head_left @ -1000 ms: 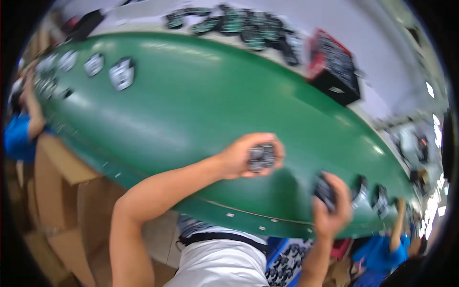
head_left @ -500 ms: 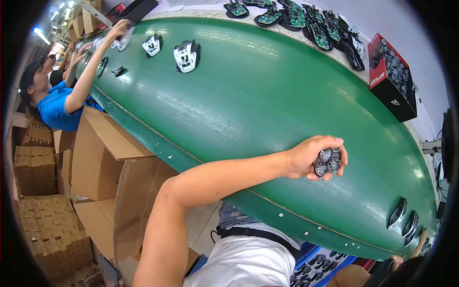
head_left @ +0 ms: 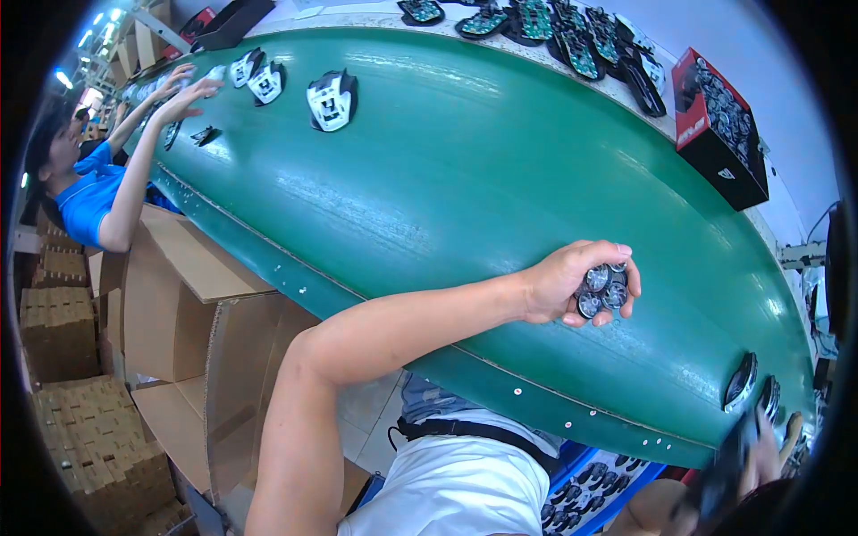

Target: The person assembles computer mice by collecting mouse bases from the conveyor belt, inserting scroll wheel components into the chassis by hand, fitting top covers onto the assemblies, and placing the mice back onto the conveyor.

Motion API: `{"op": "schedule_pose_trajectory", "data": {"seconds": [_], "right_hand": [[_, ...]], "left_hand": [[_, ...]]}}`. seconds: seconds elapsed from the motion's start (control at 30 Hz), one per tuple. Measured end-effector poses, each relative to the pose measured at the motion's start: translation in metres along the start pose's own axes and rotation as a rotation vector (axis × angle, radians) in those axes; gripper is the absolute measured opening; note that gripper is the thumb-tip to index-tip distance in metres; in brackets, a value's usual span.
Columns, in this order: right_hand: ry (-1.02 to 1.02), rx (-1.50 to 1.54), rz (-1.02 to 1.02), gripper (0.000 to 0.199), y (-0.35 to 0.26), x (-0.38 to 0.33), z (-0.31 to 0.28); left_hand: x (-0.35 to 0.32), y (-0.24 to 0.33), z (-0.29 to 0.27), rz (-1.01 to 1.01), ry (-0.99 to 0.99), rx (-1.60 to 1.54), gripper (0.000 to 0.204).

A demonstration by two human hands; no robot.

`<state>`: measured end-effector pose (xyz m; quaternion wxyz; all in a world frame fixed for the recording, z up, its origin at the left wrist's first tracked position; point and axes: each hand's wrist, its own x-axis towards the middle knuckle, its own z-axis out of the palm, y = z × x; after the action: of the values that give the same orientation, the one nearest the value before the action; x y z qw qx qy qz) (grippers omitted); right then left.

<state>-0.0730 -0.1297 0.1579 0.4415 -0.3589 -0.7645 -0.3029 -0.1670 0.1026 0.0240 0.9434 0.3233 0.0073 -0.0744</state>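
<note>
My left hand (head_left: 581,284) is closed around several small mouse scroll wheels (head_left: 597,280), round, with black rims and clear centres. It is held palm up above the green work surface (head_left: 465,188), with my bare forearm crossing the near edge. My right hand does not show. Up the surface from my left hand, a white and black mouse shell (head_left: 332,101) lies by itself, with two similar shells (head_left: 265,83) farther left. Dark mouse parts (head_left: 740,382) stand near the right end.
A red and black box (head_left: 722,129) of similar wheels and several green circuit boards (head_left: 572,45) line the far ledge. Cardboard boxes (head_left: 223,277) stand left, a blue tray (head_left: 594,496) low right. A co-worker (head_left: 94,196) reaches in at left; another person's blurred hand (head_left: 760,456) is at right.
My left hand stays closed on the wheels, and the view has shifted slightly. The left co-worker's raised hand has come down. At right, another person's hand and a dark object now blur with motion.
</note>
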Motion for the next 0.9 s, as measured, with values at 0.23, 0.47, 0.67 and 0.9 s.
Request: {"op": "schedule_pose_trajectory", "data": {"seconds": [0.23, 0.47, 0.67, 0.9], "right_hand": [[-0.588, -0.31, 1.136, 0.041, -0.009, -0.072, 0.047], [-0.776, -0.463, 1.006, 0.064, -0.016, -0.087, 0.054], [-0.701, -0.349, 1.023, 0.058, -0.018, -0.11, 0.034], [-0.527, -0.187, 1.231, 0.052, -0.012, -0.102, 0.033]], "left_hand": [[-0.008, 0.001, -0.001, 0.024, 0.046, 0.037, 0.043], [-0.008, 0.006, -0.001, 0.061, 0.053, 0.029, 0.046], [-0.003, 0.005, 0.0, 0.037, 0.035, 0.028, 0.046], [-0.008, 0.002, -0.002, 0.024, 0.038, 0.007, 0.046]]}}
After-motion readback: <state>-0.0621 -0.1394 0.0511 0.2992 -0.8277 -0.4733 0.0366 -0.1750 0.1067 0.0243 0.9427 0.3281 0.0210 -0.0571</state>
